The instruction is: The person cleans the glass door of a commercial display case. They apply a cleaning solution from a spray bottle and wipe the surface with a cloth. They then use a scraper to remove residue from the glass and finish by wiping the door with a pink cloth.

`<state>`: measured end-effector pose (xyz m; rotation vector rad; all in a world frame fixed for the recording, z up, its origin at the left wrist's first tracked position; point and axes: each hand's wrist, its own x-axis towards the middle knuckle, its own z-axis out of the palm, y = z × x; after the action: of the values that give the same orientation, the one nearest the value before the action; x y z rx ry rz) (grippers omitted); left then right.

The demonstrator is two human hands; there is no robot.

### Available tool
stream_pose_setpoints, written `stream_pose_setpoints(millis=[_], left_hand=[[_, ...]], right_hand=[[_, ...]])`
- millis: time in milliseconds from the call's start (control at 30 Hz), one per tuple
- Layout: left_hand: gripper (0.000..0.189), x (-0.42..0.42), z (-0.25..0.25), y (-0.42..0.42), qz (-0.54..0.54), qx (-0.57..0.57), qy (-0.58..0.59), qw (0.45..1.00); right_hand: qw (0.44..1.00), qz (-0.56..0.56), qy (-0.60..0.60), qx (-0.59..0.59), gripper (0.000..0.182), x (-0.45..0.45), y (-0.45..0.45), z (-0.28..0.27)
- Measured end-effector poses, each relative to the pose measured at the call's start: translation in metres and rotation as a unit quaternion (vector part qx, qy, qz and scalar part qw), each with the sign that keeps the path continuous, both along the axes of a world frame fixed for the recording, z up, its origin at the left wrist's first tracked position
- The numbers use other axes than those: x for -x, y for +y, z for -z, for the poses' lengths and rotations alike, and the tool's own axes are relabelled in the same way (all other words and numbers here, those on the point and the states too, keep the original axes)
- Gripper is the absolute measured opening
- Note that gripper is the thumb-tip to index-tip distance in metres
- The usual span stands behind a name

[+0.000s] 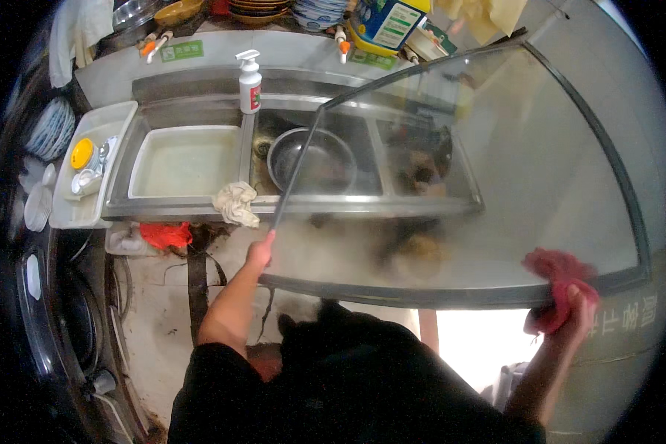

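A large framed glass panel (533, 166) stands tilted before me, and the sink shows through its cloudy pane. My left hand (260, 252) grips the lower end of the panel's narrow dark left edge. At the lower right, my right hand (580, 308) is closed around a crumpled red cloth (558, 272). Part of this cloth lies over the bottom frame and the glass near that corner, slightly blurred. Behind the panel's left edge, a metal bowl (288, 161) sits in the middle sink basin, partly seen through the glass.
A stainless steel sink (172, 210) runs along the wall. It holds a white tub (186, 129) of cloudy water. A white spray bottle (250, 89) stands on its back ledge, and a pale rag (236, 204) hangs over the front rim. Leftward are a white tray (61, 213) and stacked bowls (53, 130).
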<state>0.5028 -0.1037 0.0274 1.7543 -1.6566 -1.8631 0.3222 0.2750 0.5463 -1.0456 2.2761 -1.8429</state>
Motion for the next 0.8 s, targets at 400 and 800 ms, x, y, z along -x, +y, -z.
stream_pose_setpoints(millis=[400, 800], left_hand=[[0.076, 0.091, 0.029, 0.106, -0.05, -0.1, 0.101, 0.989], [0.083, 0.165, 0.05, 0.161, -0.038, -0.167, 0.15, 0.974]], right_hand=[[0.995, 0.062, 0.06, -0.057, 0.061, 0.09, 0.016, -0.076], [0.944, -0.086, 0.213, -0.238, 0.063, 0.06, -0.06, -0.116]])
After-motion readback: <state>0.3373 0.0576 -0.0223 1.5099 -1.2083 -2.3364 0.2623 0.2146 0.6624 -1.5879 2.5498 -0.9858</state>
